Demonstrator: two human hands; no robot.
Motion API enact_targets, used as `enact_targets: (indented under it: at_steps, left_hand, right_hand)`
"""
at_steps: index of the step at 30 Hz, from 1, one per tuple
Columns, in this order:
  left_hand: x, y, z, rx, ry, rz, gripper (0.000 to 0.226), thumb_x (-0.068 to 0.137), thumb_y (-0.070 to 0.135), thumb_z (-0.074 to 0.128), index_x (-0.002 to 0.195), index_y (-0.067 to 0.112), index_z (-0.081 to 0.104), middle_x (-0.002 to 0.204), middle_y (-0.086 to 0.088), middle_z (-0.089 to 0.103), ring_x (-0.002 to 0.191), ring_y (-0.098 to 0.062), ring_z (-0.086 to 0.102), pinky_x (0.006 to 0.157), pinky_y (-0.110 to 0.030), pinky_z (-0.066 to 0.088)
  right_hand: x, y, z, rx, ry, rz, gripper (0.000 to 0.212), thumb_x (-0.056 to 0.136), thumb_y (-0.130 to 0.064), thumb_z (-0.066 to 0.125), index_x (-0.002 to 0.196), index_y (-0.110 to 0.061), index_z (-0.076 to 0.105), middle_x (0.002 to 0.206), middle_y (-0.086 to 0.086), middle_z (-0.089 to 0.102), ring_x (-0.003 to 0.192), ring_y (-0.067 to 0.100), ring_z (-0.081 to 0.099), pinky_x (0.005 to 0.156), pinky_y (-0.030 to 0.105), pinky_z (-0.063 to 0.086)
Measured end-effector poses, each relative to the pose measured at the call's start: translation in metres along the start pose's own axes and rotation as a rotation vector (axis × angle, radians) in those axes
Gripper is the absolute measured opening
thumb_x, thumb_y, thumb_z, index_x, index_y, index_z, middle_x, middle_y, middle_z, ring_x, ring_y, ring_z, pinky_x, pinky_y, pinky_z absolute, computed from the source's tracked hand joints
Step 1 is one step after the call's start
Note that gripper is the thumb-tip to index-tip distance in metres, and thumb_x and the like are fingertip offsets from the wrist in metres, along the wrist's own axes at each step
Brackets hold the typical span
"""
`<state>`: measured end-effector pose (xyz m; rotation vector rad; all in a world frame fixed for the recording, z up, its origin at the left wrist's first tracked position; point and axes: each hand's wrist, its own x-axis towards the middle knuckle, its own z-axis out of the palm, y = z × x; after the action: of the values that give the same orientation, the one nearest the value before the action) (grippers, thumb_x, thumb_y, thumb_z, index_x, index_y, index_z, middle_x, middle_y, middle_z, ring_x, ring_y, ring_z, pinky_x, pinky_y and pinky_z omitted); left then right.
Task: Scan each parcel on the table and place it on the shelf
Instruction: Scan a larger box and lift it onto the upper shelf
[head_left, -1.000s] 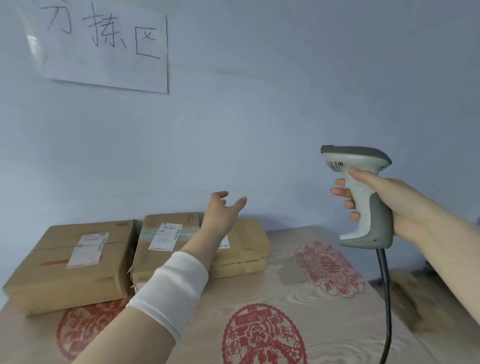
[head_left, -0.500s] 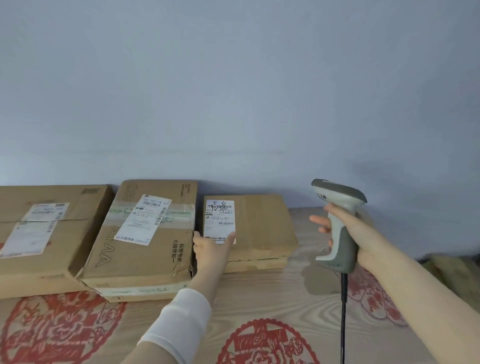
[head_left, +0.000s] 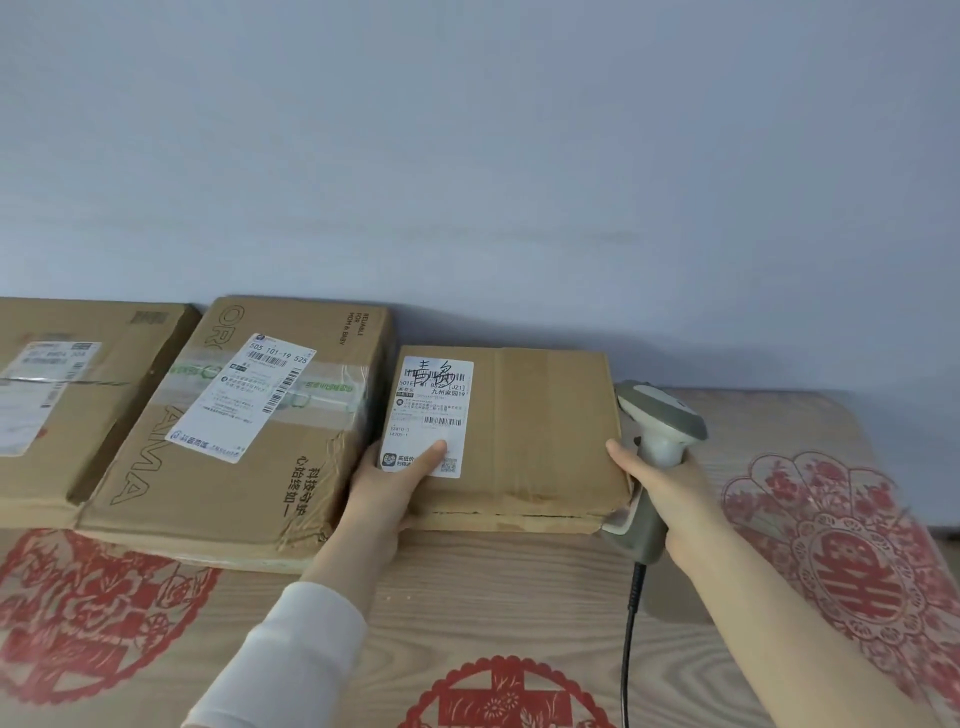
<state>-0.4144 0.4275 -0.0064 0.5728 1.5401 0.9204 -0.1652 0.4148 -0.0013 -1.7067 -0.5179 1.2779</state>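
Note:
Three cardboard parcels lie in a row against the wall on the table (head_left: 519, 597). The small flat parcel (head_left: 545, 436) on the right carries a white label. My left hand (head_left: 389, 488) grips its front left corner, thumb on the label. My right hand (head_left: 660, 483) holds the grey and white barcode scanner (head_left: 660, 431) by its handle, right beside the parcel's right edge, thumb touching that edge. The middle parcel (head_left: 244, 447) and the left parcel (head_left: 67, 395) lie untouched, labels up.
The scanner's black cable (head_left: 631, 623) runs down over the table toward me. Red paper-cut patterns (head_left: 841, 545) decorate the wooden tabletop. A plain blue-grey wall (head_left: 467, 156) stands right behind the parcels. No shelf is in view.
My view has dropped toward the table. My left hand reached out and took hold of the small parcel's corner. My right hand brought the scanner down against the parcel's right side.

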Motion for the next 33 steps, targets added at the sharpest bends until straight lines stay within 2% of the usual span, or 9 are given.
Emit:
enact_targets:
  at_steps: [4, 10, 13, 17, 21, 24, 28, 30, 33]
  left_hand:
    - [-0.012, -0.008, 0.006, -0.040, 0.011, 0.001, 0.051, 0.077, 0.022, 0.075, 0.123, 0.018, 0.052, 0.109, 0.000, 0.067, 0.088, -0.016, 0.062, 0.071, -0.034, 0.050]
    - [-0.063, -0.016, 0.016, -0.106, -0.028, 0.081, 0.052, 0.079, 0.016, 0.073, 0.125, 0.014, 0.049, 0.110, -0.002, 0.066, 0.094, -0.015, 0.064, 0.079, -0.035, 0.052]
    - [-0.089, -0.016, 0.014, -0.103, -0.097, 0.099, 0.048, 0.080, 0.020, 0.072, 0.123, 0.015, 0.053, 0.110, -0.001, 0.067, 0.099, -0.017, 0.064, 0.084, -0.036, 0.053]
    - [-0.122, -0.017, 0.002, -0.078, -0.163, 0.127, 0.058, 0.074, 0.025, 0.077, 0.124, 0.015, 0.050, 0.114, -0.004, 0.067, 0.102, -0.021, 0.065, 0.085, -0.039, 0.054]
    - [-0.155, -0.024, -0.012, -0.115, -0.201, 0.127, 0.067, 0.070, 0.027, 0.081, 0.127, 0.014, 0.049, 0.114, -0.007, 0.067, 0.100, -0.022, 0.067, 0.078, -0.037, 0.057]
    - [-0.182, -0.025, -0.021, -0.161, -0.211, 0.134, 0.064, 0.072, 0.025, 0.080, 0.126, 0.015, 0.047, 0.113, -0.005, 0.067, 0.100, -0.021, 0.066, 0.084, -0.040, 0.056]
    - [-0.211, -0.020, -0.026, -0.214, -0.211, 0.171, 0.062, 0.073, 0.024, 0.079, 0.125, 0.016, 0.047, 0.113, -0.004, 0.066, 0.101, -0.020, 0.065, 0.090, -0.043, 0.054]
    - [-0.225, -0.019, -0.026, -0.236, -0.211, 0.191, 0.060, 0.074, 0.024, 0.078, 0.125, 0.017, 0.047, 0.113, -0.003, 0.066, 0.101, -0.020, 0.065, 0.091, -0.042, 0.053]
    - [-0.239, -0.017, -0.027, -0.246, -0.206, 0.222, 0.059, 0.075, 0.023, 0.077, 0.125, 0.017, 0.047, 0.112, -0.002, 0.066, 0.102, -0.020, 0.065, 0.092, -0.043, 0.052]
  right_hand:
    - [-0.007, -0.005, -0.014, 0.027, -0.028, -0.017, 0.034, 0.075, -0.013, 0.077, 0.104, -0.010, 0.060, 0.092, 0.003, 0.069, 0.083, 0.019, 0.065, 0.073, 0.037, 0.054]
    - [-0.046, -0.023, -0.051, -0.004, -0.046, -0.097, 0.042, 0.074, -0.010, 0.077, 0.113, -0.005, 0.061, 0.099, 0.005, 0.071, 0.093, 0.022, 0.066, 0.086, 0.050, 0.053]
    - [-0.079, -0.034, -0.066, -0.015, -0.033, -0.153, 0.028, 0.075, -0.009, 0.076, 0.100, -0.010, 0.065, 0.096, 0.005, 0.070, 0.091, 0.025, 0.065, 0.073, 0.049, 0.056]
    - [-0.135, -0.041, -0.082, -0.021, -0.018, -0.248, 0.019, 0.077, -0.008, 0.075, 0.091, -0.016, 0.065, 0.092, 0.002, 0.069, 0.083, 0.017, 0.064, 0.048, 0.024, 0.053]
    - [-0.186, -0.038, -0.091, -0.026, -0.001, -0.279, 0.024, 0.077, -0.007, 0.074, 0.098, -0.013, 0.065, 0.092, 0.003, 0.069, 0.085, 0.020, 0.064, 0.052, 0.039, 0.059]
    - [-0.214, -0.039, -0.097, -0.037, -0.010, -0.307, 0.020, 0.078, -0.008, 0.074, 0.092, -0.019, 0.065, 0.095, 0.005, 0.068, 0.089, 0.023, 0.063, 0.056, 0.041, 0.059]
    - [-0.243, -0.051, -0.103, -0.054, -0.034, -0.369, 0.019, 0.079, -0.010, 0.073, 0.086, -0.026, 0.067, 0.094, 0.009, 0.066, 0.088, 0.026, 0.061, 0.071, 0.058, 0.055]
    - [-0.255, -0.060, -0.106, -0.074, -0.024, -0.420, 0.012, 0.082, -0.010, 0.070, 0.090, -0.019, 0.066, 0.086, 0.001, 0.067, 0.076, 0.017, 0.063, 0.071, 0.049, 0.058]
    - [-0.272, -0.071, -0.112, -0.061, 0.051, -0.466, 0.009, 0.088, -0.019, 0.064, 0.091, -0.011, 0.063, 0.083, 0.000, 0.067, 0.057, 0.007, 0.062, 0.048, 0.021, 0.052]
